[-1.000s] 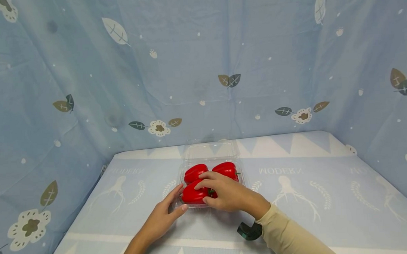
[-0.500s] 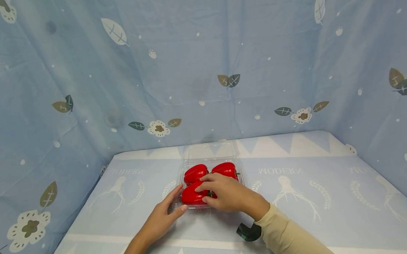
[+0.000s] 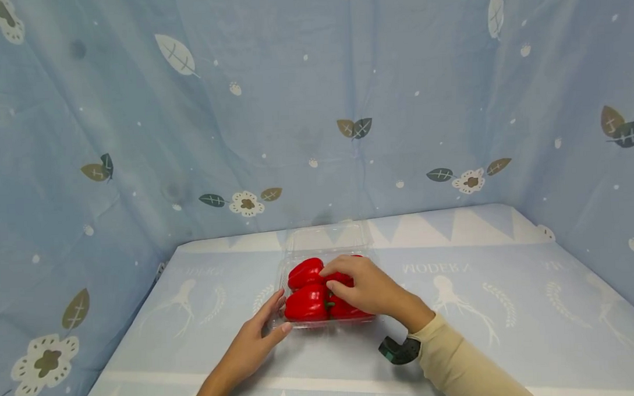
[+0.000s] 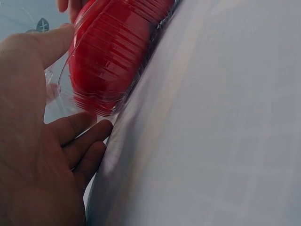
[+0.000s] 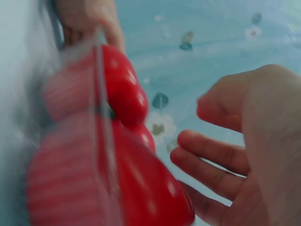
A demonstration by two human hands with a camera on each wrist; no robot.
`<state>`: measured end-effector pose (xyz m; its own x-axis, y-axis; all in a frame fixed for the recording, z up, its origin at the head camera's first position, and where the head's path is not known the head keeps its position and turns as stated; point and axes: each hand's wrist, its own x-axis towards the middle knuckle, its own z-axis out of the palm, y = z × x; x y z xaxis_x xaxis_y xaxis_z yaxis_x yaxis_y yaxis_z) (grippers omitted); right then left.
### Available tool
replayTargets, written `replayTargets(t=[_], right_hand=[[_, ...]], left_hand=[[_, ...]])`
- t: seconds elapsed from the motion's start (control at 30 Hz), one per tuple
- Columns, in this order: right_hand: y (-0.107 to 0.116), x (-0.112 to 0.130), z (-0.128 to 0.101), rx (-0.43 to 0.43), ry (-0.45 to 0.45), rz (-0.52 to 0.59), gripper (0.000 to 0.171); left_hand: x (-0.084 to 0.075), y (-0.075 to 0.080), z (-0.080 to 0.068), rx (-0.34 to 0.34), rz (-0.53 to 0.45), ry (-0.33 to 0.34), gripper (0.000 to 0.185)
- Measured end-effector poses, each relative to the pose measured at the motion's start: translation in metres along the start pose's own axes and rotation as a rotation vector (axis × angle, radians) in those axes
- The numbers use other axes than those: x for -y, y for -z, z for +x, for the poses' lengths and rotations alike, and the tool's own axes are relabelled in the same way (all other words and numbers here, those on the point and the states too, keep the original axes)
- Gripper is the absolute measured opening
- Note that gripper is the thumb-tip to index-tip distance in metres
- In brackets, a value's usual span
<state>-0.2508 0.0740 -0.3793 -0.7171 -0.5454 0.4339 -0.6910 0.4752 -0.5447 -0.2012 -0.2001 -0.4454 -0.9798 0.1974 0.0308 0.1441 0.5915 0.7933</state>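
Clear plastic clamshell tray (image 3: 284, 317) sits on the pale blue patterned tablecloth (image 3: 509, 308), its lid (image 3: 326, 237) folded open behind, with red bell peppers (image 3: 306, 302) packed inside. At the tray's near left corner, the left hand (image 3: 254, 340) rests with relaxed, nearly straight fingers touching the wall and gripping nothing. Over the peppers' far right side, the right hand (image 3: 364, 286) hovers with loosely curved fingers (image 5: 211, 155); the wrist view shows them spread beside the peppers, holding none.

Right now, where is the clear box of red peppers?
In the head view, the box sits mid-table, near edge, between the left hand and the right hand.
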Motion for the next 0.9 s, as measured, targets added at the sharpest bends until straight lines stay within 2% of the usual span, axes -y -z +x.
replayTargets(t=[0.17, 0.37, 0.57, 0.7, 0.9], right_hand=[[0.016, -0.024, -0.001, -0.146, -0.128, 0.140, 0.017], [0.026, -0.056, -0.003, -0.288, -0.246, 0.217, 0.014], [0.035, -0.081, -0.007, -0.337, -0.296, 0.241, 0.016], [0.042, -0.092, -0.008, -0.365, -0.350, 0.318, 0.019], [0.039, -0.110, -0.005, -0.407, -0.539, 0.461, 0.027]], left_hand=[[-0.001, 0.000, 0.001, -0.001, -0.011, -0.022, 0.074], [-0.001, -0.002, 0.002, -0.008, -0.008, -0.032, 0.073], [-0.002, -0.004, 0.002, -0.012, -0.013, -0.022, 0.073], [-0.003, -0.004, 0.003, -0.014, -0.015, -0.016, 0.073], [-0.002, -0.004, 0.002, -0.005, -0.017, 0.004, 0.077]])
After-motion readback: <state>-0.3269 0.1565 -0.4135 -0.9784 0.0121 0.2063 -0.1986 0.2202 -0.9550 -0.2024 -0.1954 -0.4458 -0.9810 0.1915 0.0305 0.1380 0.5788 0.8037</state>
